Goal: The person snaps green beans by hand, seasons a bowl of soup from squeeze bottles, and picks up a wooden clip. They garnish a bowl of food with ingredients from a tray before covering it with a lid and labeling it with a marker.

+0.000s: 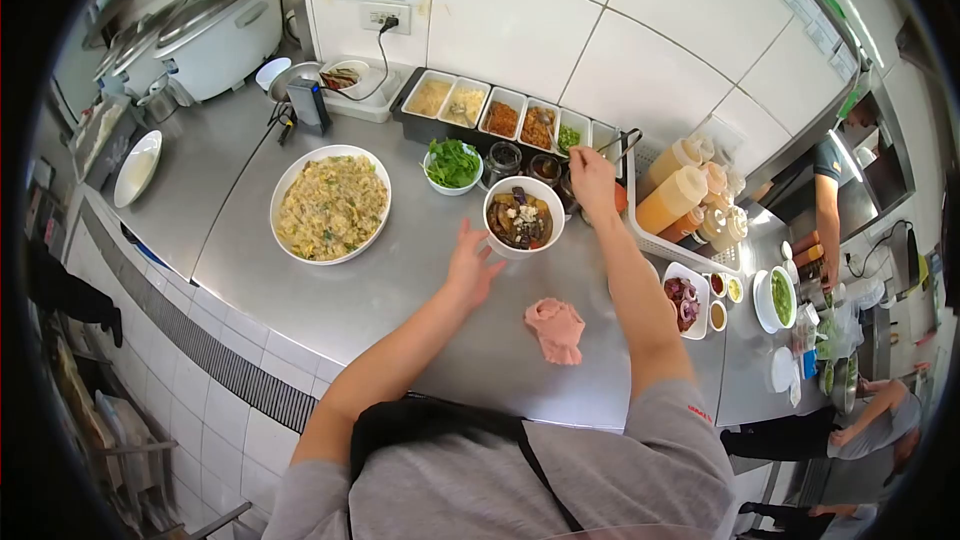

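There, bowl (523, 217) between the hands (470, 265) (592, 180)

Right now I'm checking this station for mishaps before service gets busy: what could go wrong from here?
1. The right hand is among the small jars behind the white bowl, and its forearm passes close by the bowl's rim. A jar or the bowl might get knocked.
2. The left hand is open at the bowl's side and not gripping it, so a nudge could slide the full bowl across the steel counter.
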### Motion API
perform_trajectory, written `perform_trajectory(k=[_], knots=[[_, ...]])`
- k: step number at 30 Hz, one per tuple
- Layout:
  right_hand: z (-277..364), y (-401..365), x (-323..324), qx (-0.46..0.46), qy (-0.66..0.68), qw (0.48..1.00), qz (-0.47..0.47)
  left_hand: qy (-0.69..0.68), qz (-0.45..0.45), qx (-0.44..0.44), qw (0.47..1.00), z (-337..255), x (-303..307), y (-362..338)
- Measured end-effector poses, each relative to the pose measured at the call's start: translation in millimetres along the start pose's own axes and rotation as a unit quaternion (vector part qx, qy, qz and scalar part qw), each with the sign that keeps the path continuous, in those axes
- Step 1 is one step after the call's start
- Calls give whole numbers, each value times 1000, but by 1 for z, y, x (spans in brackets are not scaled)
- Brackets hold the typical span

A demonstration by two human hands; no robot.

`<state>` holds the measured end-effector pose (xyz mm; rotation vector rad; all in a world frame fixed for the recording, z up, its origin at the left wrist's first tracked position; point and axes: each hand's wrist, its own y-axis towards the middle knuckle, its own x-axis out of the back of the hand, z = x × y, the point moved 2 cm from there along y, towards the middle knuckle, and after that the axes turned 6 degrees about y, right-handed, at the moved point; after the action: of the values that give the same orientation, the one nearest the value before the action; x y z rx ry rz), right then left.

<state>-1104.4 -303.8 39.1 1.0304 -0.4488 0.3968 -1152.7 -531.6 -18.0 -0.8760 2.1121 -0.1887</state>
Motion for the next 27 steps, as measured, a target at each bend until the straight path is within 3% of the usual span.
perform_trajectory(k=[1, 3, 5, 7, 9, 11, 13, 17, 19, 21, 25, 27], knots=[[2, 3, 4, 2, 2, 1000, 0, -2, 1, -4, 1000, -2, 3, -3], [-7, 1, 14, -291, 134, 947, -38, 9, -3, -10, 1000, 0, 13, -3], [-12, 0, 24, -378, 247, 888, -83, 20, -7, -12, 1000, 2, 23, -4], [-4, -4, 34, -385, 295, 869, -96, 12, -31, -22, 999, 0, 29, -3], [22, -9, 44, -385, 314, 867, -23, 30, -42, -19, 998, 0, 33, 0], [52, -18, 43, -309, 187, 931, 61, 52, -52, -11, 997, 2, 36, 4], [73, -25, 42, -159, 87, 980, 79, 152, -28, 15, 988, 1, 30, 12], [76, -19, 40, -61, 62, 996, 36, 235, -52, 32, 970, 1, 17, 28], [76, -15, 37, -137, 132, 981, 31, 251, -89, 21, 964, 3, 18, 42], [77, -22, 36, -134, 134, 981, 33, 258, -88, 20, 962, 3, 20, 52], [64, -44, 43, -223, 170, 957, 75, 257, -110, 37, 959, 6, 26, 53], [31, -54, 45, -428, 349, 833, 19, 245, -114, 38, 962, 6, 26, 45]])
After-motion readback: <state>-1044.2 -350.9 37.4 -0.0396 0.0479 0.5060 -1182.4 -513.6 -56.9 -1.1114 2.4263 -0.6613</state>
